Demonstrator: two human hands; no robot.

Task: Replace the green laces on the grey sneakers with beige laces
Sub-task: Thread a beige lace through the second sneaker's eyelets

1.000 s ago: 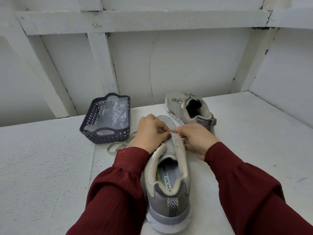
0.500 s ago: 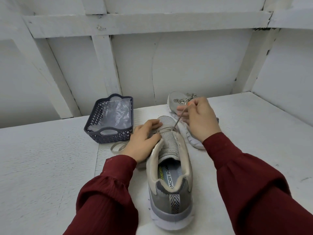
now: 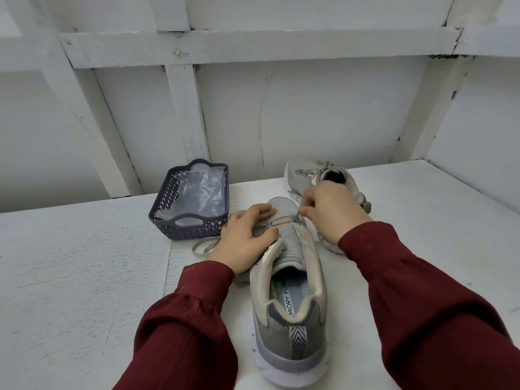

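Head view, right hand (image 3: 332, 213) pinching beige lace (image 3: 282, 221) — at forefoot of sneaker (image 3: 281, 343)

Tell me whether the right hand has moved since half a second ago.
Yes. Judged against the far sneaker, the right hand has come down and nearer the person, to the near sneaker's front eyelets, pinching the lace.

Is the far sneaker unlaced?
No, the far sneaker has laces threaded up its front.
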